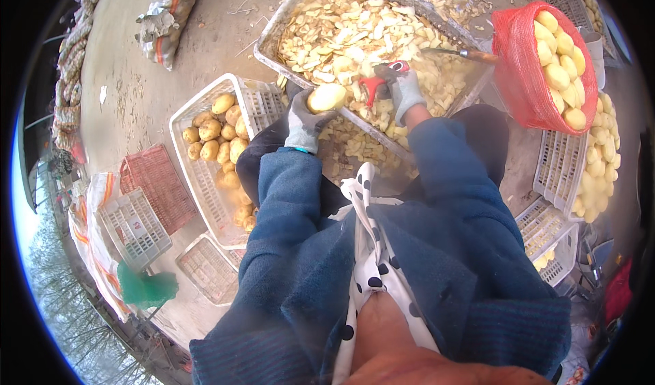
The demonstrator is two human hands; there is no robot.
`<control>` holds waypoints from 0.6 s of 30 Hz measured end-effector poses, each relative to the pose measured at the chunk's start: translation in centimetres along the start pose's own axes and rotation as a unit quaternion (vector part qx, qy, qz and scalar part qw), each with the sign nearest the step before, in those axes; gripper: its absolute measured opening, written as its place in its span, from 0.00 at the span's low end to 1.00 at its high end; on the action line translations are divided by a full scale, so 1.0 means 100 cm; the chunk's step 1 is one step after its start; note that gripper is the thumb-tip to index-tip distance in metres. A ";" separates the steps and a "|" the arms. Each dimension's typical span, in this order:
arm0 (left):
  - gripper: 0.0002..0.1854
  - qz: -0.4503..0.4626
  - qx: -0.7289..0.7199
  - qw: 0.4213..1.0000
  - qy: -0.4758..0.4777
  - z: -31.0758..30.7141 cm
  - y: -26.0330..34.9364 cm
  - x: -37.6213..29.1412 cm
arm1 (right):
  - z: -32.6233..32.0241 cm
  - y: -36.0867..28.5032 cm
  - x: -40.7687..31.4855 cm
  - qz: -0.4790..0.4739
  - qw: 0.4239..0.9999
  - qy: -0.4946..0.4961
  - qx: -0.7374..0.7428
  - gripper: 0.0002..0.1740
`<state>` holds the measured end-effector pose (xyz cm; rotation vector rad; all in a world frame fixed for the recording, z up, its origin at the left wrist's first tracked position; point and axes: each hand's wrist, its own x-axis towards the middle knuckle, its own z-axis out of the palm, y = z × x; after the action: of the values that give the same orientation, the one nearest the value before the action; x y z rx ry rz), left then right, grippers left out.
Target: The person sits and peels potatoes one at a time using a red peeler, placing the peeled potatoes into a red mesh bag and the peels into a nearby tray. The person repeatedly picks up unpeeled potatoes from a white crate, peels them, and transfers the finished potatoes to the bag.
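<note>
A pale, largely peeled potato [327, 98] rests in my gloved left hand [305, 121], over the near rim of a wide tub [286, 68]. My right hand [404, 91], in a grey-and-white glove, is closed around a red-handled peeler [373, 86], a short way right of the potato. The peeler's blade is blurred and hard to make out. Beneath both hands, potato peelings [343, 32] fill the tub. A knife with a wooden handle [478, 56] lies across the tub's right rim.
A white crate of unpeeled potatoes [176, 129] stands at my left. On the right are a red mesh sack [517, 68] of peeled potatoes and a white crate [558, 165] heaped with more. Several crates, including a red one [153, 180], lie farther left; a filled sack [171, 16] stands upper left.
</note>
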<state>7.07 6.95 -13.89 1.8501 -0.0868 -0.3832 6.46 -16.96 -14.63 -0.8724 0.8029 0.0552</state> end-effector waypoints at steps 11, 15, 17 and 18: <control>0.46 0.024 -0.358 0.916 -0.179 0.017 0.113 -0.035 | 0.065 -0.083 -0.116 -0.048 0.921 -0.267 0.278 0.08; 0.42 -0.036 -0.570 0.790 -0.223 0.030 0.108 -0.043 | 0.062 -0.085 -0.137 -0.329 0.917 -0.220 -0.052 0.09; 0.41 -0.042 -0.565 0.792 -0.226 0.034 0.105 -0.049 | 0.057 -0.083 -0.144 -0.536 0.782 -0.134 -0.289 0.11; 0.42 -0.025 -0.568 0.784 -0.251 0.032 0.105 -0.052 | 0.054 -0.086 -0.152 -0.577 0.727 -0.113 -0.356 0.11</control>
<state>2.63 2.07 -3.69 0.5161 -0.1300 -0.7541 1.97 -14.76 2.97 -1.9443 -0.1559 -0.6688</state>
